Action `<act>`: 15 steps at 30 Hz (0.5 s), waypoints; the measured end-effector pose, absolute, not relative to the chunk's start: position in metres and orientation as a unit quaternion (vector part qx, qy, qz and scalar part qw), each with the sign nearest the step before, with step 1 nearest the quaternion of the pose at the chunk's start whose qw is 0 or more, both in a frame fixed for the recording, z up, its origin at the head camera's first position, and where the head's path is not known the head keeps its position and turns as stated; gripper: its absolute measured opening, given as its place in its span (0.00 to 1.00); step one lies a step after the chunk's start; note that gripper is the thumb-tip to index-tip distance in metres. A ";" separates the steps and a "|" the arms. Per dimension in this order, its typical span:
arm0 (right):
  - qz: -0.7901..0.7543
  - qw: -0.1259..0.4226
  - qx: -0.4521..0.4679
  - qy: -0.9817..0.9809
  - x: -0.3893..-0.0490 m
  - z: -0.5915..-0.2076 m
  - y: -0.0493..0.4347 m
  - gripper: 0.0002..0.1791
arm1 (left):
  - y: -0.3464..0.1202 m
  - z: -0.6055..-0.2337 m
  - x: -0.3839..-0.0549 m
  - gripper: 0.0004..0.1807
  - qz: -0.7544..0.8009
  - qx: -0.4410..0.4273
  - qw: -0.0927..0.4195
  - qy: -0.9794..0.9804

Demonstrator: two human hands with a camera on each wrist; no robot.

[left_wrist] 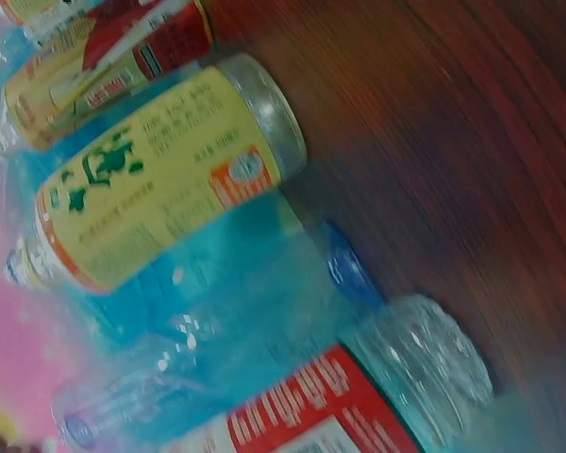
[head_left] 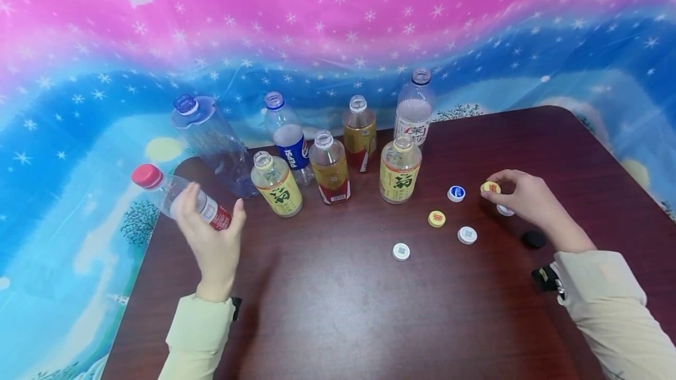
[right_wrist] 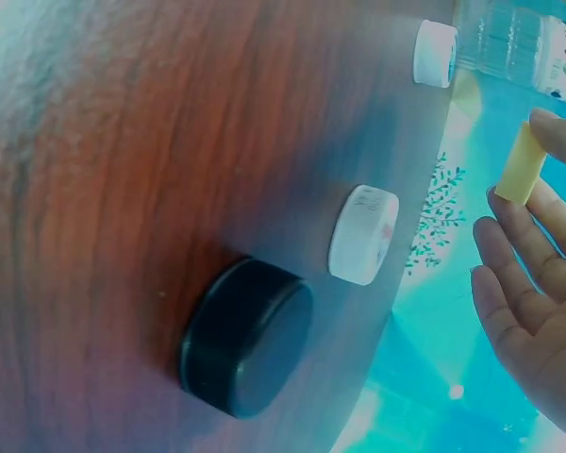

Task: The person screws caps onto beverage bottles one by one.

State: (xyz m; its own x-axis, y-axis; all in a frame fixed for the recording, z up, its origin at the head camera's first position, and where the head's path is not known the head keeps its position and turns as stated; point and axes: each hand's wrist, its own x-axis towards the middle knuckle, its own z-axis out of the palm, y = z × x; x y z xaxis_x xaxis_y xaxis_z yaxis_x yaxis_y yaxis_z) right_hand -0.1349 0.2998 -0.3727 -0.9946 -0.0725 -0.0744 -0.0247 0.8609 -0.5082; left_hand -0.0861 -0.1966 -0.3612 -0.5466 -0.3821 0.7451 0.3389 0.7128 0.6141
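My left hand [head_left: 211, 245] is at the left, thumb and fingers spread apart, in front of a clear bottle with a red cap and red label [head_left: 153, 183]; whether skin touches it I cannot tell. That bottle's red label [left_wrist: 325, 406] and clear base show in the left wrist view, without the hand. Between thumb and forefinger, my right hand [head_left: 533, 204] pinches a yellow bottle cap [head_left: 490, 188] above the table. Beneath it lies a white cap [head_left: 505, 210], partly hidden. A black cap [right_wrist: 250, 340] lies nearby, nearer the wrist.
Other loose caps are a blue-and-white one [head_left: 456, 193], a yellow one [head_left: 436, 219] and white ones [head_left: 467, 235]. Uncapped bottles stand behind, including a Pepsi bottle [head_left: 290, 145] and yellow-labelled bottles [head_left: 399, 175]. A large blue-capped bottle [head_left: 216, 145] stands back left. A printed cloth [head_left: 338, 28] hangs behind.
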 end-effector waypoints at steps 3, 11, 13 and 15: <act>-0.263 0.039 -0.029 0.964 -0.134 -0.370 0.298 0.21 | -0.191 -0.361 -0.090 0.36 -0.386 0.019 0.385 -0.838; -0.272 0.019 -0.041 0.961 -0.133 -0.364 0.292 0.22 | -0.176 -0.362 -0.113 0.49 -0.392 0.049 0.213 -0.893; -0.275 0.011 -0.050 0.960 -0.133 -0.363 0.289 0.22 | -0.175 -0.363 -0.118 0.51 -0.381 0.055 0.196 -0.902; -0.279 0.005 -0.059 0.958 -0.133 -0.361 0.287 0.22 | -0.175 -0.365 -0.121 0.52 -0.376 0.060 0.183 -0.906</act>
State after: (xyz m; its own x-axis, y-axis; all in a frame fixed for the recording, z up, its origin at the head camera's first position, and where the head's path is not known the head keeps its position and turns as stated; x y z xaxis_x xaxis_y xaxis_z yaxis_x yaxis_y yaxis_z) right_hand -0.1332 0.2874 -0.3611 -0.9930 -0.1155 0.0233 -0.1099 0.8373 -0.5356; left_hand -0.1213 -0.1745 -0.3647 -0.9262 -0.2458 0.2860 0.0291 0.7096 0.7040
